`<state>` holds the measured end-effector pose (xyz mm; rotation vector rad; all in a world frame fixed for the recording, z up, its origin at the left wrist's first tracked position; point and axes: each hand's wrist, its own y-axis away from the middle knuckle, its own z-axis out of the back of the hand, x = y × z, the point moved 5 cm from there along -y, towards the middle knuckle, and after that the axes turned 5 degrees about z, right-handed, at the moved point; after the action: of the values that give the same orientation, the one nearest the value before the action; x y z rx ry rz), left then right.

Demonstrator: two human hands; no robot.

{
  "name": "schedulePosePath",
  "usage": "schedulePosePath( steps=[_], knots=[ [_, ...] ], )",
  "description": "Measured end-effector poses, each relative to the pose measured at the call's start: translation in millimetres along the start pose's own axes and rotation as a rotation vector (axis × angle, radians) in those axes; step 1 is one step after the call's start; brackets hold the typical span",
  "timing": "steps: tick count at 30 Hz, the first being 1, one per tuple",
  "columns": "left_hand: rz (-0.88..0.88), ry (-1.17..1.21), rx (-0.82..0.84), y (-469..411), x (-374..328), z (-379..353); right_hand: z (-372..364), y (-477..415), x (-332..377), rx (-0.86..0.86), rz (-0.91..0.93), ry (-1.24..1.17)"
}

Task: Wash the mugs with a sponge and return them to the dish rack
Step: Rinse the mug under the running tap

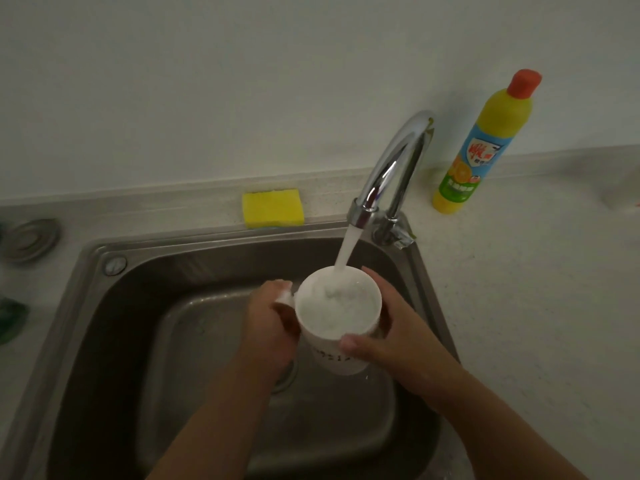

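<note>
A white mug point(337, 306) is held upright over the steel sink point(104, 306), under the running tap point(391, 174). Water streams into it and the mug is full of foamy water. My left hand point(273, 327) grips the mug's handle on its left side. My right hand point(384, 327) wraps round the mug's right side, with the thumb on its front wall. A yellow sponge point(273, 208) lies on the counter ledge behind the sink, apart from both hands. No dish rack is in view.
A yellow dish soap bottle point(485, 143) with an orange cap stands on the counter right of the tap. A round metal sink plug point(29, 240) lies on the left counter. A green object point(10, 318) shows at the left edge. White counter stretches to the right.
</note>
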<state>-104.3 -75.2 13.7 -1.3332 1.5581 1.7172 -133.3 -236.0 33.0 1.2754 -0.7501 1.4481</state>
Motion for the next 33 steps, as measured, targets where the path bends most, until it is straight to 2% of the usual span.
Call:
schedulePosePath(
  steps=[1,3,5,8,11,13,17,20,23,25,28,30,33],
  knots=[
    [0.039,0.080,0.019,-0.9,7.9,-5.3,1.2,-2.3,3.3,-0.012,0.034,0.090],
    [0.251,0.359,0.103,-6.1,30.2,-19.1,3.5,-7.1,10.0,-0.020,0.114,0.230],
    [0.419,0.411,0.125,-7.8,47.3,-28.5,7.8,-12.2,12.9,-0.025,0.133,0.260],
    [0.539,0.373,0.042,-9.1,57.2,-25.6,13.3,-21.0,5.6,-0.007,-0.020,0.191],
    [0.527,0.277,0.040,-9.0,50.5,-24.5,13.4,-26.6,-16.6,0.119,-0.140,-0.065],
    [0.407,0.195,0.016,-9.5,35.1,-21.6,15.1,-26.8,-25.8,0.168,-0.166,-0.210],
    [0.040,-0.058,-0.121,-11.5,10.2,-7.0,14.4,-33.1,-27.3,0.231,-0.080,-0.145],
    [-0.065,-0.116,-0.226,-8.0,2.5,9.9,7.9,-33.8,-36.1,0.231,-0.097,-0.131],
    [0.067,-0.028,-0.328,-10.2,9.3,28.2,3.4,-26.2,-44.1,0.144,-0.187,-0.237],
    [0.209,0.176,-0.304,-8.5,20.0,29.4,0.4,-19.2,-47.3,0.099,-0.216,-0.318],
    [0.318,0.437,-0.228,-0.8,32.7,21.2,-4.2,-13.4,-53.2,0.012,-0.264,-0.449],
    [0.363,0.500,-0.217,2.7,40.0,16.8,-5.0,-11.2,-54.4,-0.085,-0.285,-0.373],
    [0.358,0.461,-0.190,7.1,42.6,9.0,-8.6,-6.8,-39.8,-0.125,-0.189,-0.030]
  ],
)
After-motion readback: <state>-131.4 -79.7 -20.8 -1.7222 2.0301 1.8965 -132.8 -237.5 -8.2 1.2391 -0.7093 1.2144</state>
